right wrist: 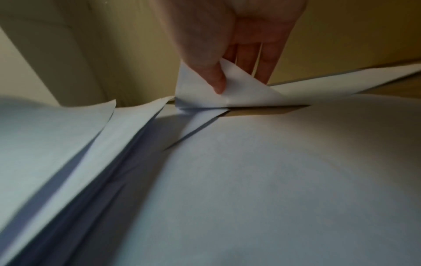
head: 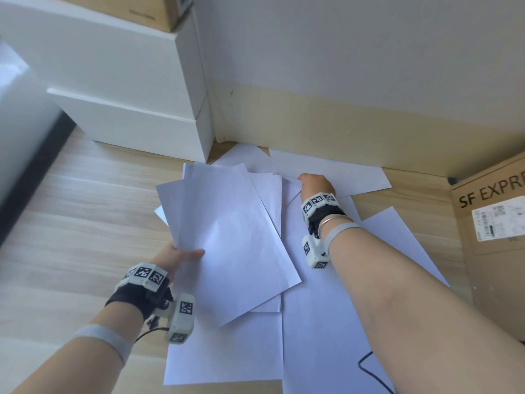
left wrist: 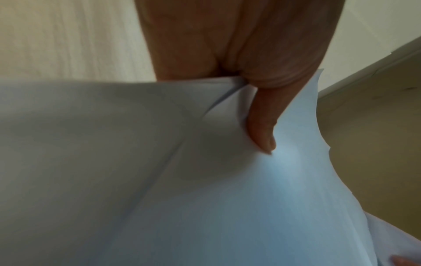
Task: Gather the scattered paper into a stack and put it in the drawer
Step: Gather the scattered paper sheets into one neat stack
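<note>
Several white paper sheets lie scattered on the wooden floor (head: 85, 223). My left hand (head: 181, 255) pinches the near-left edge of a small stack of sheets (head: 227, 228), lifted slightly above the others; the left wrist view shows the thumb on top of that stack (left wrist: 262, 171). My right hand (head: 312, 183) reaches forward near the wall and pinches the lifted corner of a sheet (right wrist: 227, 90) between thumb and fingers. More loose sheets (head: 326, 322) lie under my right forearm. The white drawer unit (head: 136, 89) stands at the back left, its drawers closed.
A cardboard box (head: 494, 245) marked SF EXPRESS stands at the right. Another cardboard box (head: 159, 9) sits on top of the drawer unit. The wall and beige skirting (head: 341, 126) run just behind the papers. A black cable (head: 369, 371) lies on a sheet near the bottom right.
</note>
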Motion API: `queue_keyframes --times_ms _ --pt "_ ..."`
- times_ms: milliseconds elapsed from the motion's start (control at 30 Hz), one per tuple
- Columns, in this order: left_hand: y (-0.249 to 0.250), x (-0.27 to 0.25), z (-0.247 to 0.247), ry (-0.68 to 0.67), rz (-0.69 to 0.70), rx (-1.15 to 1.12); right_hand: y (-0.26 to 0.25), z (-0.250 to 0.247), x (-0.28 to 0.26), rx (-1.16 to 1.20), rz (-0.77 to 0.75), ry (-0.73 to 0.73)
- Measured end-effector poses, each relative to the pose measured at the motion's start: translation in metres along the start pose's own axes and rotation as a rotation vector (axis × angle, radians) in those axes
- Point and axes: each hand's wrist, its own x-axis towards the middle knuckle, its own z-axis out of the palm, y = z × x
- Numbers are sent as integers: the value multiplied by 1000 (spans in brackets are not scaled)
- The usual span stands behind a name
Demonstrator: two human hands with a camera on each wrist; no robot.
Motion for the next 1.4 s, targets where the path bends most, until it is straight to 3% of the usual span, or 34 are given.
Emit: queue_keyframes --times_ms 133,433,833,1000,1133,1400 --pt "4 -5 0 3 4 1 12 3 -23 96 1 62" --pt "18 -25 1 -80 36 43 67 18 -100 177 102 -25" --pt "-5 -37 22 -131 33 128 129 31 -186 295 141 -299" --pt "-13 -39 30 -149 34 154 133 37 -188 353 399 17" --pt "-20 -39 31 -124 21 163 118 46 -183 350 645 -77" --pt "-30 -36 27 -89 7 161 117 53 -171 439 719 -119"
